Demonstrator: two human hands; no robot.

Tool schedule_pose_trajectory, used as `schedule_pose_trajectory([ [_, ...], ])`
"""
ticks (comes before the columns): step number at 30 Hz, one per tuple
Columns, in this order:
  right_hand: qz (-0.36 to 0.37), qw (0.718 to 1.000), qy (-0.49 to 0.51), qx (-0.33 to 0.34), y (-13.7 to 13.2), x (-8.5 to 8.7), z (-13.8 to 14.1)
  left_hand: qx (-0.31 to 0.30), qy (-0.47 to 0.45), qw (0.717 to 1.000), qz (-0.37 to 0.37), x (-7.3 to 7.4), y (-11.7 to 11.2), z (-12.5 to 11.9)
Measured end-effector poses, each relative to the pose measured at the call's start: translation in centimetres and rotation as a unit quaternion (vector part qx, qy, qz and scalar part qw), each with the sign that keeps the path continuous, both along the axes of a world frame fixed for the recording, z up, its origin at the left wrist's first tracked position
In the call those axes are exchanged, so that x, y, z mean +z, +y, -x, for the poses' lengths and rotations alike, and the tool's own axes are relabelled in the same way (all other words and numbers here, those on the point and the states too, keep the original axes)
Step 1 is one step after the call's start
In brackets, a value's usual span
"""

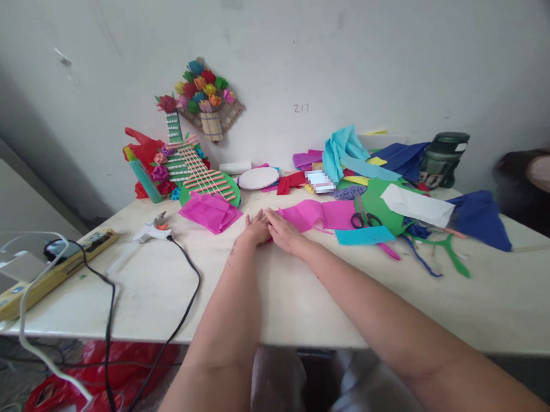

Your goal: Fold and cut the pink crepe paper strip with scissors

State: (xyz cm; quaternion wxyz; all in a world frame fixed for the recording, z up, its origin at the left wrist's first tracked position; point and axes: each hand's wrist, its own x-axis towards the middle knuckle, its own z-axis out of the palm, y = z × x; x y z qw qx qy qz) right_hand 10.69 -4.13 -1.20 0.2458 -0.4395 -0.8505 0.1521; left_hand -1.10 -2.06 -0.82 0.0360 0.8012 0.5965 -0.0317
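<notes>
Both my arms reach out over a pale table (pixel 282 294). My left hand (pixel 254 231) and my right hand (pixel 281 228) lie side by side at the middle of the table, fingers stretched forward and touching each other. The right hand's fingers rest on the near end of a pink sheet of paper (pixel 321 215). The left hand lies on bare tabletop beside a folded magenta sheet (pixel 209 211). Neither hand grips anything that I can see.
A glue gun (pixel 152 230) with a black cord and a yellow power strip (pixel 46 271) lie left. Scissors (pixel 362 217), coloured paper scraps, a white round plate (pixel 257 178) and a dark green jar (pixel 442 158) lie right and behind. Paper-flower crafts lean on the wall.
</notes>
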Motion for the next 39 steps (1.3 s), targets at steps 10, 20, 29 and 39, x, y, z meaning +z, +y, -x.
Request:
schedule_pose_trajectory([
  [10,0.038,0.987,-0.138,-0.077,1.1,-0.7,-1.3,0.027,-0.061,0.998,0.016,0.4,-0.2,-0.2],
  [20,-0.002,0.988,-0.151,-0.040,1.1,-0.8,-1.8,0.040,-0.085,0.996,0.004,0.4,-0.3,-0.1],
  [29,0.010,0.985,-0.167,-0.038,1.4,-0.9,-1.7,0.088,-0.101,0.990,-0.049,0.8,-0.2,0.8],
  [39,0.018,0.984,-0.170,-0.045,1.1,-0.7,-1.7,0.209,-0.072,0.975,-0.036,3.1,-1.1,0.8],
])
